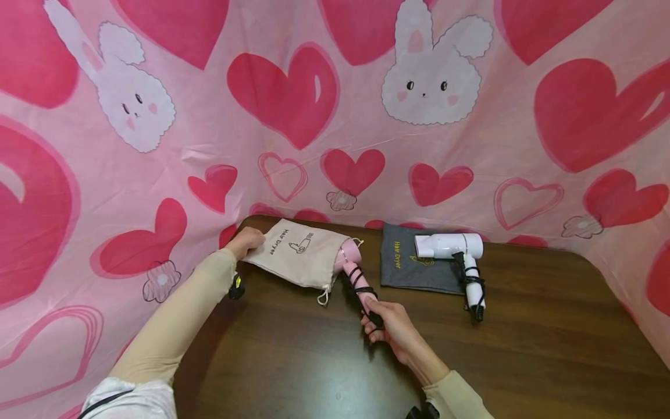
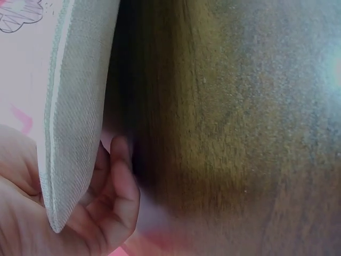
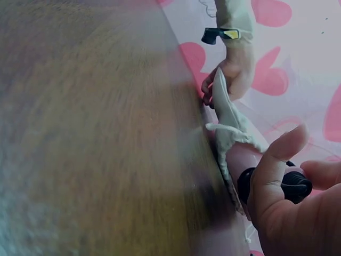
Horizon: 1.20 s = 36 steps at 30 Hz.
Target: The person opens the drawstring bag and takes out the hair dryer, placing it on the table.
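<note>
A pink hair dryer (image 1: pixel 348 256) lies with its nozzle end inside a cream drawstring bag (image 1: pixel 300 247) printed "Hair Dryer". Its rear end and its handle, wound with black cord, stick out of the bag's mouth. My right hand (image 1: pixel 389 326) grips the lower part of that handle. At the bag's closed far-left end, my left hand (image 1: pixel 246 241) holds the edge. In the left wrist view, the bag's corner (image 2: pixel 74 160) sits between thumb and curled fingers (image 2: pixel 125 186). The right wrist view shows the bag's gathered mouth (image 3: pixel 232 136) beside the cord-wrapped handle.
On the brown wooden table (image 1: pixel 293 361), a white hair dryer (image 1: pixel 450 245) with a black cord rests partly across a dark grey bag (image 1: pixel 395 273), to the right. A pink cloth (image 1: pixel 366 134) with hearts and rabbits hangs behind the table and along its sides.
</note>
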Available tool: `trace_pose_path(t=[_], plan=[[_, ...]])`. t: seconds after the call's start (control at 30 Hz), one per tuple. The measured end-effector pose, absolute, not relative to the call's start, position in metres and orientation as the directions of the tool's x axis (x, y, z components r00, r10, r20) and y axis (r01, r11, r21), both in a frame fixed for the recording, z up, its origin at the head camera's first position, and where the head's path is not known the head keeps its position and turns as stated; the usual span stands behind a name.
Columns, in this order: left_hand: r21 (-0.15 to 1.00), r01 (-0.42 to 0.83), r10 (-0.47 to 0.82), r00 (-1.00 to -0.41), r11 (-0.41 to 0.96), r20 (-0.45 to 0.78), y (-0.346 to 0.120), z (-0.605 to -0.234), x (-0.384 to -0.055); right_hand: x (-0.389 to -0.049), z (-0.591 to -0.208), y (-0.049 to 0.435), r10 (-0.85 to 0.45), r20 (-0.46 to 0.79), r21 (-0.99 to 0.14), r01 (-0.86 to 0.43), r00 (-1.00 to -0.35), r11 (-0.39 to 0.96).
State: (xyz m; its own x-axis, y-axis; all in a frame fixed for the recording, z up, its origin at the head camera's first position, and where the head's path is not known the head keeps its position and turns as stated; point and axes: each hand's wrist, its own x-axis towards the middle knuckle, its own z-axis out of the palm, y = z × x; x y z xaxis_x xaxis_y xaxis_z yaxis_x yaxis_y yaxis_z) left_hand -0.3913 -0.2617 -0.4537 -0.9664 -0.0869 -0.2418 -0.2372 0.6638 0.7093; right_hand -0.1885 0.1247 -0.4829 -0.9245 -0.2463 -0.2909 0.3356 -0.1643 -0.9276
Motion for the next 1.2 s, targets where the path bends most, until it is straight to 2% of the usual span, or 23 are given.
trace_pose_path(t=[0.47,0.7,1.2], plan=[[0.700,-0.226,-0.100,-0.971,0.678,-0.218,-0.2624,-0.4527,-0.3906,-0.1879,-0.4822,0.1266,-0.209,-0.293,-0.924,0.333,-0.933,-0.190],[0.716,-0.305,-0.170,-0.952,0.628,-0.256,-0.2648,-0.4493,-0.3867,-0.1873,-0.4820,0.1295,-0.186,-0.309,-0.920,0.343,-0.933,-0.190],[0.690,-0.355,-0.213,-0.934,0.631,-0.285,-0.2630,-0.4510,-0.3899,-0.1868,-0.4825,0.1316,-0.180,-0.315,-0.918,0.347,-0.932,-0.192]])
